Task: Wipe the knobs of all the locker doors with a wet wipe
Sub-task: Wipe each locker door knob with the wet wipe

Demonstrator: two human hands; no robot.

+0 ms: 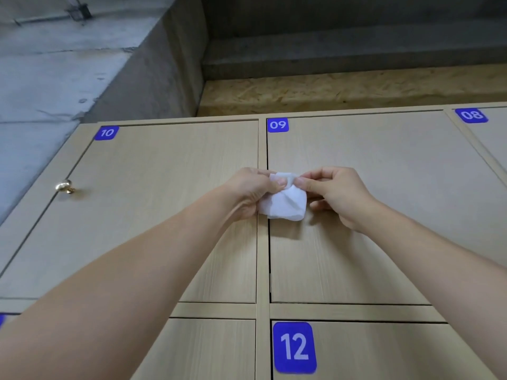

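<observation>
Pale wood-grain fills the bottom of my view: the door numbered 12 [384,352] sits nearest, under my forearms, which reach forward and converge over the seam between doors 10 and 09. No knob shows on door 12 from this angle.

Further out, my left hand [248,192] and my right hand [336,194] meet around the white wet wipe [285,202], which hangs in front of the left edge of door 09 [370,215]. My left hand grips the wipe from the side, thumb pressed onto its upper fold; my right hand pinches the top edge between thumb and forefinger, the other fingers curled loosely beneath. Both wrists are level, palms turned toward each other.

I judge this step to be folding or refolding the wipe into a pad. To do it well I should keep a clean, damp face outward, make it thick enough to wrap round a knob, and finish with it held in one hand so the other is free.

Beyond my hands to the left, the brass knob [65,186] of door 10 [164,174] stands well apart from the wipe, untouched for now. Door 09's own knob is not visible. Farthest off, door 08 [491,138] peeks in at the right, below a chipboard ledge [343,91] and grey concrete.
</observation>
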